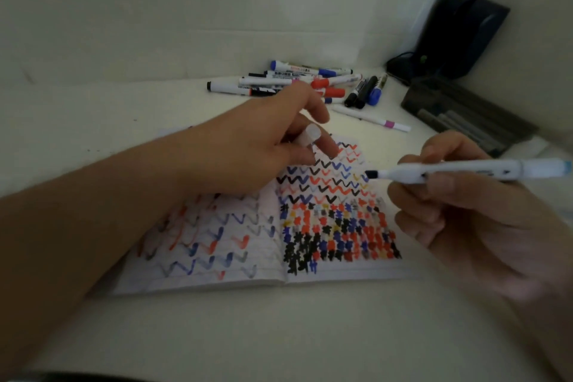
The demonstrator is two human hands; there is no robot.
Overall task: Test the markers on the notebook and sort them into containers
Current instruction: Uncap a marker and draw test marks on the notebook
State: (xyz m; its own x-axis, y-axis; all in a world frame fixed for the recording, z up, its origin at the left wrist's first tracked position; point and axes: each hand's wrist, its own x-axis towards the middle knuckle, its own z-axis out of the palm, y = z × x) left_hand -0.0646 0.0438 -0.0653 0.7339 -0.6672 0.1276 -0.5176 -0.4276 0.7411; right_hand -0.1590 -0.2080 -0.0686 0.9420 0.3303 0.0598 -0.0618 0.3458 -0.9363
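Uncapped white marker [449, 171] sat level in the right hand [471, 214], fingers curled round the barrel, dark tip pointing left above the notebook's [310, 226] right page. Left hand [266, 146] hovered over the upper page, pinching the white cap [308, 138] between its fingers. Notebook lay open on the white table [279, 335], both pages full of zigzags and scribbles. Marker pile [310, 84] sat behind it; dark tray [465, 115] at far right with a dark container [462, 34] beyond.

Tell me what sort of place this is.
Probably a plain desk or work table set in a wall corner: a pale tabletop, an open notebook full of test scribbles, and a pile of whiteboard markers.
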